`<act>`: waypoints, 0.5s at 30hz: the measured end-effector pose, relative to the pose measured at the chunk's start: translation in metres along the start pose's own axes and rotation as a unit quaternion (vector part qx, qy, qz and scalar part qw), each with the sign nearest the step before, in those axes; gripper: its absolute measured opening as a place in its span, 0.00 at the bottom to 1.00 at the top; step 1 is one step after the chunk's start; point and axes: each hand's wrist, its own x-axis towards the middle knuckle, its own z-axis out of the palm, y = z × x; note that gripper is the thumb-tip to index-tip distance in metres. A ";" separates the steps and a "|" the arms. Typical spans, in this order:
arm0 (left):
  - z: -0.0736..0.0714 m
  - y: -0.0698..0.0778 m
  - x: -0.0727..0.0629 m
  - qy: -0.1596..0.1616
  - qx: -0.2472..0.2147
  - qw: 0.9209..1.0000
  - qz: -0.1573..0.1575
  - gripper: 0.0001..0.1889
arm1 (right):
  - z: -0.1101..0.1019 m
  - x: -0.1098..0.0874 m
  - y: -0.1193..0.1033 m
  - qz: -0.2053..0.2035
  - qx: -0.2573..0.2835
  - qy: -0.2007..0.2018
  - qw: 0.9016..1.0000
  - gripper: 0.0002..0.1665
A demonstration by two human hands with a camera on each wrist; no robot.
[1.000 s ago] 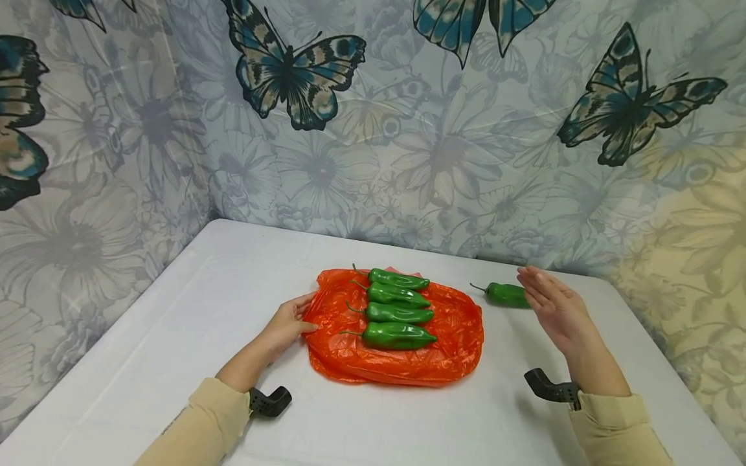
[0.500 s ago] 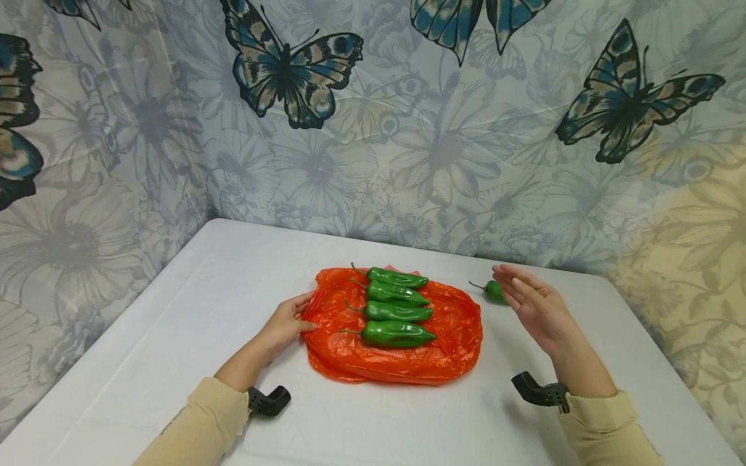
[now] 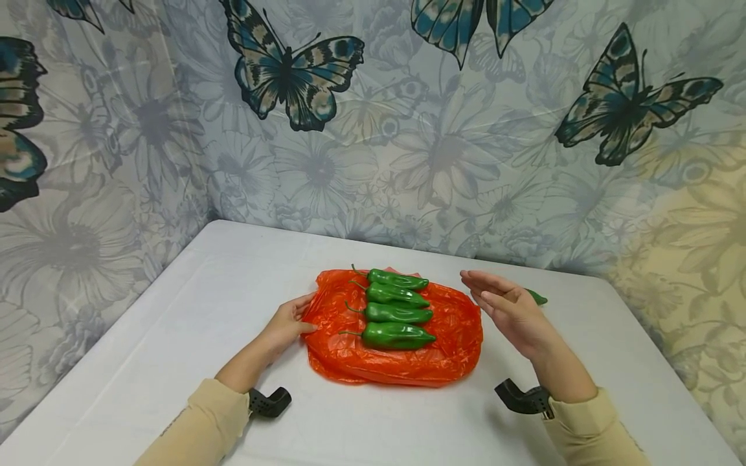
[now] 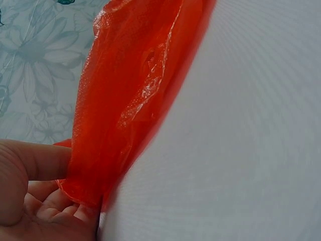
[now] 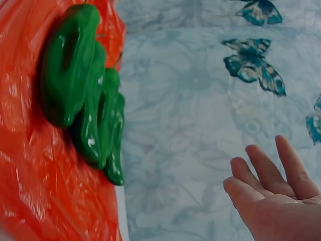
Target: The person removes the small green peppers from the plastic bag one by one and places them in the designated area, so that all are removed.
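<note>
A crinkled red plastic bag (image 3: 454, 343) lies flat on the white table. Several green peppers (image 3: 398, 336) rest across it in a row, stems pointing left. My left hand (image 3: 287, 325) pinches the bag's left edge between thumb and fingers; in the left wrist view the red plastic (image 4: 125, 90) runs up from that hand (image 4: 45, 201). My right hand (image 3: 515, 314) is raised at the bag's right edge, fingers extended and holding nothing. Behind it, another green pepper (image 3: 537, 297) shows only its tip. The right wrist view has the row of peppers (image 5: 70, 65) left of my fingers (image 5: 268, 170).
The white-covered table (image 3: 379, 427) meets a floral wall cloth with butterflies (image 3: 291, 71) at its back and left. Each wrist wears a black camera mount (image 3: 271, 402) that juts inward over the table.
My right hand has moved left to the bag's edge, passing in front of the lone pepper, whose tip now shows on the hand's right. The left hand keeps its hold.
</note>
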 end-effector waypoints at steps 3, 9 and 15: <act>0.000 0.000 0.000 -0.003 0.003 1.000 0.000 0.37 | 0.005 0.002 0.002 0.005 -0.022 0.010 1.000 0.22; 0.000 0.001 0.000 -0.004 -0.001 1.000 -0.001 0.37 | 0.016 0.008 0.005 0.007 -0.044 0.022 0.999 0.22; 0.000 0.002 0.000 -0.002 0.002 1.000 -0.001 0.37 | 0.027 0.015 0.012 0.000 -0.057 -0.004 0.998 0.25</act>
